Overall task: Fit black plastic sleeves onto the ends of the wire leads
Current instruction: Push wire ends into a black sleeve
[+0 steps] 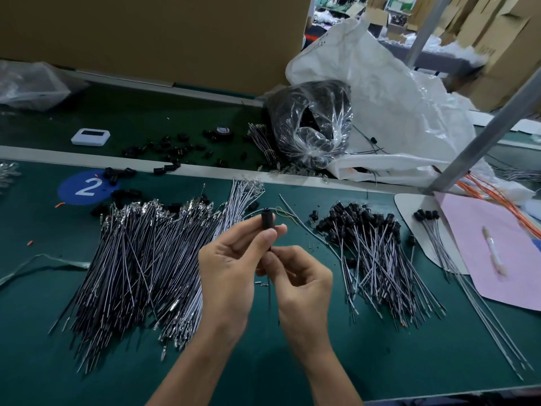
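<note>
While one black sleeve (268, 219) sits pinched between the thumb and fingers of the left grip (231, 265), held up over the middle of the counter (409, 361), the right grip (303, 276) pinches a wire lead (269, 291) just beneath it, so both bare hands are closed, each on its own part. Whether the lead's tip is already inside the sleeve I cannot tell, as the fingers hide the joint. Judging by the piles, the job looks well under half done: a heap of sleeved leads (371, 247) lies to the right, and a much larger heap of bare leads (140, 259) waits to the left. Loose sleeves (175, 153) lie scattered along the far side, and a clear bag (310, 124) of more black parts leans against a white sack (395, 98) beyond
</note>
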